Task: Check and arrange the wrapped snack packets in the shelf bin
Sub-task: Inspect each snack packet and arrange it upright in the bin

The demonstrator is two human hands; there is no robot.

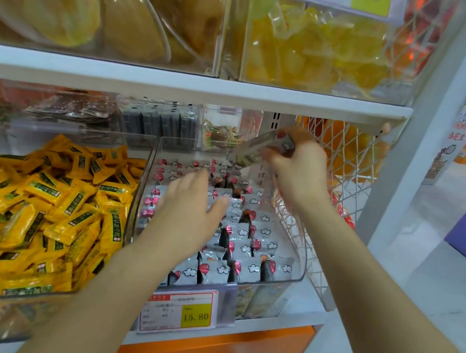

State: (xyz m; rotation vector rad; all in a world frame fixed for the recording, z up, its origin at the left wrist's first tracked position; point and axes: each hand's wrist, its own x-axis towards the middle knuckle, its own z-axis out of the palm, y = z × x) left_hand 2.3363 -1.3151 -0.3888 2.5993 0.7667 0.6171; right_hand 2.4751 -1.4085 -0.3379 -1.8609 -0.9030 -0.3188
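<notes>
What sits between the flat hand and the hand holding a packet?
In the head view, silver packets standing in the clear bin lie between the left hand and the right hand, which pinches one lifted packet.

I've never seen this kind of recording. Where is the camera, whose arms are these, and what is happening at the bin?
There is no machine here. A person wears one camera on the head, looking down at their own bare arms. The left hand is open over rows of grey packets in a clear bin on a shop shelf. The right hand, up at the bin's back right, pinches one packet in its fingers. Yellow packets fill the bin to the left; a price tag hangs in front.
</notes>
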